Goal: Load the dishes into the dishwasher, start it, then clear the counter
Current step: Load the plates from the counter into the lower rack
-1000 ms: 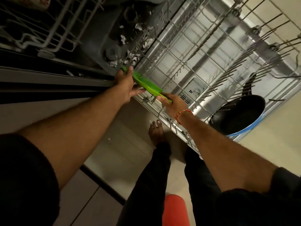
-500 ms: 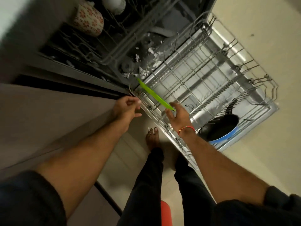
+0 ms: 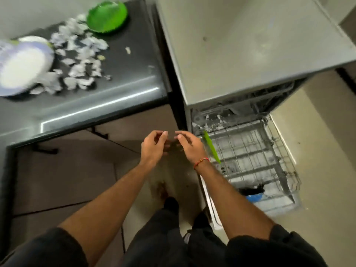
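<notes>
A green plate (image 3: 211, 147) stands on edge in the pulled-out lower rack (image 3: 256, 151) of the open dishwasher (image 3: 250, 54). A black pan with a blue rim (image 3: 253, 193) lies at the rack's near end. My left hand (image 3: 154, 147) and my right hand (image 3: 189, 146) hover side by side left of the rack, fingers loosely curled, holding nothing. On the dark counter (image 3: 125, 74) sit a second green plate (image 3: 107, 16) and a white plate with a bluish rim (image 3: 21, 68).
Torn white paper scraps (image 3: 77, 60) litter the counter between the plates, and more scraps lie inside the dishwasher tub (image 3: 212, 120). Cabinet fronts (image 3: 67, 170) run below the counter. My legs and feet stand on the tiled floor beside the rack.
Both hands let go of the green plate, which stays standing in the rack, and drew back from it. My view rose and swung left to take in the counter.
</notes>
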Tool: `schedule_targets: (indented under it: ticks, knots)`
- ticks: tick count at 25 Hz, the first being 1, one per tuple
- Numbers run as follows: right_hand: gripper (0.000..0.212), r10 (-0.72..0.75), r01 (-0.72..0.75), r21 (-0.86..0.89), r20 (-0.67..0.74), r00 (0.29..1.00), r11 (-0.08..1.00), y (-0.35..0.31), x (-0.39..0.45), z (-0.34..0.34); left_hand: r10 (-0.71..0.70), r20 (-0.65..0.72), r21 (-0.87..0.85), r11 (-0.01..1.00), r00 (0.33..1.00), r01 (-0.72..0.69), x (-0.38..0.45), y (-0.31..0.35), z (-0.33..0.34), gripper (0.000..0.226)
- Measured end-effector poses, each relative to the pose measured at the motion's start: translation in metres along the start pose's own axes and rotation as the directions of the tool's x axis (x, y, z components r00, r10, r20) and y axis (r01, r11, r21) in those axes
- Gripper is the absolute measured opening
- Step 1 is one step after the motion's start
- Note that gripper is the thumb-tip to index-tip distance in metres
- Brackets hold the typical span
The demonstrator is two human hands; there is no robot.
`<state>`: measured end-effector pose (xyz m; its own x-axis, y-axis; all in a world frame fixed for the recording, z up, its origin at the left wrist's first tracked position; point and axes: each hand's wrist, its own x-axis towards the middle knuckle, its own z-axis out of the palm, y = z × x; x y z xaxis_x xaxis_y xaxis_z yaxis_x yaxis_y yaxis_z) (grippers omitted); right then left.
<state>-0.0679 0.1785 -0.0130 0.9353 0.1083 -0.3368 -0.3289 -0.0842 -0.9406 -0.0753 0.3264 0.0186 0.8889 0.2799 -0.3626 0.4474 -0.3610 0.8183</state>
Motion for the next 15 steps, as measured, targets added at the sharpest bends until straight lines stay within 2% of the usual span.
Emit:
schedule_targets:
  ticks: [2, 6, 11, 15]
  knots:
    - [0.017, -0.067, 0.068, -0.013, 0.065, 0.996, 0.998, -0.037, -0.005, 0.032, 0.042, -0.092, -0.056, 0.997, 0.995, -0.047, 0.0, 0.012, -0.046, 0.018]
    - [0.017, -0.143, 0.158, -0.059, 0.195, 0.97, 0.986, -0.097, 0.008, 0.107, -0.006, -0.237, -0.299, 0.952, 0.971, -0.067, 0.018, 0.021, -0.139, 0.038]
    - [0.018, -0.121, 0.11, 0.067, 0.198, 0.973, 0.992, -0.158, 0.038, 0.226, -0.019, -0.326, -0.413, 0.902, 0.945, -0.124, 0.049, 0.006, -0.259, 0.034]
    - [0.021, -0.115, 0.101, 0.071, 0.218, 0.969, 0.992, -0.187, 0.061, 0.315, -0.066, -0.376, -0.457, 0.881, 0.924, -0.123, 0.073, -0.018, -0.351, 0.028]
